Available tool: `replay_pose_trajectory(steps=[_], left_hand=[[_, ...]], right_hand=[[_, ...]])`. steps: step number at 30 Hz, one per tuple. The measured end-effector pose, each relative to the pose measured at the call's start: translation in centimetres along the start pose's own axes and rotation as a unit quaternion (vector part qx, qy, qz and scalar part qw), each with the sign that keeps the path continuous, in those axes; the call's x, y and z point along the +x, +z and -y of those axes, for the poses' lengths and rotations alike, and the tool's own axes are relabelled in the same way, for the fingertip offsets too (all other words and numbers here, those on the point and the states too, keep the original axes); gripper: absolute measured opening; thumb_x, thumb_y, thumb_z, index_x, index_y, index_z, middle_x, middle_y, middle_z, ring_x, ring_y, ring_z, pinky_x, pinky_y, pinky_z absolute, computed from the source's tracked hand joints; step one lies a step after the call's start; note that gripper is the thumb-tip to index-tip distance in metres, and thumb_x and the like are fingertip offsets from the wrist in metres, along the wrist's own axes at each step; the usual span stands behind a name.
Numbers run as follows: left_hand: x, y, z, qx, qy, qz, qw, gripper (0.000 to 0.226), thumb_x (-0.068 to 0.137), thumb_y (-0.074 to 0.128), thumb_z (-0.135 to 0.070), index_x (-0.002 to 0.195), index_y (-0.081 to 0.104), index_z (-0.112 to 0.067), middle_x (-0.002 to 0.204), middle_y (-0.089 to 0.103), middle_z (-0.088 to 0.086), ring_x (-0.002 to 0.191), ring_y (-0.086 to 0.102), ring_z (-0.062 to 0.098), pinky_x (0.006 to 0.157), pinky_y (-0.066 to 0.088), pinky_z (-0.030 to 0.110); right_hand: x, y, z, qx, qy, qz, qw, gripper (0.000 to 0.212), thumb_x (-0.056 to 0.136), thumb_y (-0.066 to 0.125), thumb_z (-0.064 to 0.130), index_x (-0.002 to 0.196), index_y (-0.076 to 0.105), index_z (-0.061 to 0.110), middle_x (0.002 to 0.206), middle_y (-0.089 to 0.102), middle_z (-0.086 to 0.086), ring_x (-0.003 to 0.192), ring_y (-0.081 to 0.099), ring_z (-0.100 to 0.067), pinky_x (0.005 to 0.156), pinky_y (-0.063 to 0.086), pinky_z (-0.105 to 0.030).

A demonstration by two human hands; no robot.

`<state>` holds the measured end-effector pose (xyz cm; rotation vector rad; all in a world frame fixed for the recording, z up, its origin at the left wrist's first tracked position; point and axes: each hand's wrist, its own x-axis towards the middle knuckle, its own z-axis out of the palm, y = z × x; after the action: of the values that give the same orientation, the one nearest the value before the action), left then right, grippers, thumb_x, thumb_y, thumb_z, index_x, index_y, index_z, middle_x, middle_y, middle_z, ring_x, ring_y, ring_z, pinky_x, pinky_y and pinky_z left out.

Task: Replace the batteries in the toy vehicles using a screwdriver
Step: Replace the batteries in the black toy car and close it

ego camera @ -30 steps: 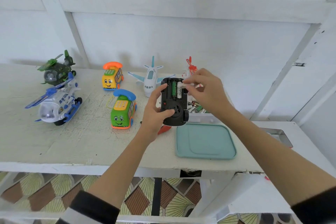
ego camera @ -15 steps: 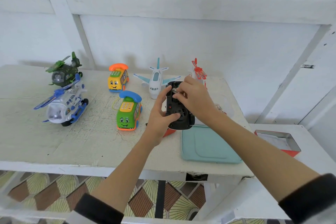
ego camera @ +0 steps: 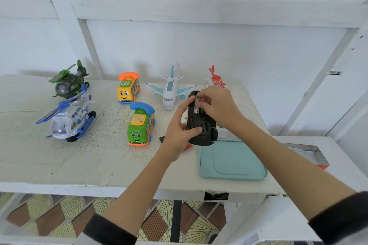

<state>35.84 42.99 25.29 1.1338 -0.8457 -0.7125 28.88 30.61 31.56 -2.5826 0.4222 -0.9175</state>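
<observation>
Holding a black toy vehicle [ego camera: 200, 125] belly-up above the table [ego camera: 59, 165], the left hand [ego camera: 179, 127] wraps its left side, thumb pressed on the round grille of the underside. The toy hangs just off the far-left corner of a teal tray [ego camera: 232, 160], roughly at the centre of the view. The right hand [ego camera: 216, 105] curls over the toy's open battery bay at its 12 o'clock end, fingertips [ego camera: 201, 100] pinched narrowly on a white battery [ego camera: 197, 103] that sits at least partly in the slot; a green one seems to lie beside it, though fingers hide most of the bay. Whether the white cell is fully seated I cannot tell.

Judging from this, the cover is already off this toy and the cells are going in, so the work on it looks about midway: the cover must yet be refitted and screwed down. No screwdriver shows anywhere; a small dark flat piece [ego camera: 162, 139] on the table at 9 o'clock of the toy, mostly behind the left wrist, could be the cover, but that is a guess.

Six other toys stand upright from 9 to 12 o'clock: two helicopters [ego camera: 69, 119], two telephone buses [ego camera: 140, 127], a white airplane [ego camera: 170, 90] and a red-propeller toy [ego camera: 216, 79]. Nothing shows whether any of them has been serviced.
</observation>
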Motion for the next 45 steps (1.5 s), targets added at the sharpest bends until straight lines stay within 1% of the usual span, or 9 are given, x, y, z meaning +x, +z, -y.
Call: replay_pose_trajectory(steps=[2, 11, 17, 20, 25, 33, 35, 39, 45], left_hand=[[0.0, 0.1, 0.0, -0.002, -0.002, -0.004, 1.0, 0.081, 0.071, 0.058, 0.011, 0.141, 0.042, -0.028, 0.124, 0.061, -0.026, 0.105, 0.068, 0.021, 0.093, 0.054, 0.049], [-0.5, 0.4, -0.1, -0.016, -0.005, -0.017, 1.0, 0.079, 0.069, 0.059, 0.008, 0.136, 0.045, -0.032, 0.12, 0.062, -0.03, 0.099, 0.07, 0.018, 0.081, 0.059, 0.036], [-0.9, 0.1, -0.5, -0.008, 0.001, -0.03, 1.0, 0.077, 0.07, 0.06, 0.006, 0.13, 0.049, -0.04, 0.125, 0.06, -0.027, 0.104, 0.068, 0.029, 0.085, 0.058, 0.044], [-1.4, -0.7, -1.3, 0.001, 0.01, -0.033, 0.999, 0.077, 0.071, 0.06, 0.007, 0.13, 0.049, -0.04, 0.127, 0.059, -0.026, 0.104, 0.067, 0.032, 0.085, 0.058, 0.046], [-3.7, -4.8, -3.1, 0.02, 0.048, -0.103, 0.993, 0.077, 0.074, 0.063, 0.012, 0.133, 0.044, -0.035, 0.116, 0.063, -0.031, 0.099, 0.07, 0.014, 0.075, 0.059, 0.033], [-7.4, -9.3, -4.1, 0.031, 0.076, -0.192, 0.978, 0.077, 0.071, 0.064, 0.006, 0.132, 0.048, -0.039, 0.142, 0.05, -0.011, 0.112, 0.065, 0.022, 0.083, 0.058, 0.037], [-8.3, -9.6, -4.0, 0.031, 0.075, -0.204, 0.976, 0.076, 0.071, 0.063, 0.005, 0.132, 0.047, -0.037, 0.142, 0.051, -0.012, 0.111, 0.066, 0.02, 0.082, 0.058, 0.035], [-9.8, -10.0, -3.9, 0.029, 0.064, -0.224, 0.972, 0.077, 0.072, 0.063, 0.007, 0.135, 0.046, -0.034, 0.131, 0.058, -0.022, 0.108, 0.067, 0.019, 0.082, 0.059, 0.037], [-11.4, -10.7, -4.2, 0.051, 0.057, -0.252, 0.965, 0.079, 0.083, 0.054, 0.023, 0.139, 0.042, -0.031, 0.12, 0.062, -0.029, 0.106, 0.068, 0.016, 0.085, 0.058, 0.037]], right_hand=[[-0.1, -0.1, 0.1, -0.012, -0.008, 0.029, 0.999, 0.015, 0.07, 0.072, -0.003, 0.084, 0.071, -0.006, 0.078, 0.063, -0.019, 0.069, 0.05, -0.02, 0.071, 0.043, -0.031], [0.1, -0.1, 0.5, -0.075, -0.025, 0.115, 0.99, 0.015, 0.078, 0.069, 0.008, 0.089, 0.069, -0.002, 0.084, 0.042, -0.005, 0.08, 0.039, -0.017, 0.067, 0.023, -0.021], [0.2, 0.3, 0.9, -0.066, -0.035, 0.117, 0.99, 0.018, 0.079, 0.068, 0.006, 0.094, 0.068, -0.003, 0.086, 0.042, -0.004, 0.081, 0.041, -0.017, 0.069, 0.026, -0.018], [0.5, -0.1, 1.7, -0.025, -0.051, 0.081, 0.995, 0.018, 0.078, 0.068, 0.002, 0.095, 0.07, 0.0, 0.084, 0.045, -0.005, 0.072, 0.042, -0.016, 0.063, 0.027, -0.014], [0.0, -1.1, 1.9, 0.099, -0.041, -0.054, 0.993, 0.01, 0.077, 0.069, 0.002, 0.086, 0.069, 0.006, 0.08, 0.056, 0.0, 0.063, 0.05, -0.007, 0.063, 0.041, -0.013], [-2.3, 4.8, 0.6, 0.056, 0.066, 0.219, 0.972, 0.007, 0.082, 0.065, 0.004, 0.087, 0.071, 0.005, 0.073, 0.061, 0.004, 0.061, 0.053, -0.006, 0.06, 0.039, -0.011], [-2.3, 6.4, 0.6, 0.028, 0.067, 0.246, 0.967, 0.009, 0.083, 0.065, 0.008, 0.089, 0.071, 0.004, 0.082, 0.065, -0.002, 0.069, 0.055, -0.009, 0.063, 0.039, -0.01], [-1.8, 9.4, 0.8, -0.059, 0.092, 0.313, 0.943, 0.024, 0.085, 0.065, 0.018, 0.103, 0.063, 0.003, 0.103, 0.064, -0.012, 0.099, 0.055, -0.025, 0.079, 0.039, -0.027], [-1.8, 11.6, 1.1, -0.085, 0.094, 0.351, 0.928, 0.042, 0.083, 0.066, 0.03, 0.114, 0.05, 0.007, 0.11, 0.053, -0.017, 0.1, 0.051, -0.03, 0.073, 0.035, -0.03]])
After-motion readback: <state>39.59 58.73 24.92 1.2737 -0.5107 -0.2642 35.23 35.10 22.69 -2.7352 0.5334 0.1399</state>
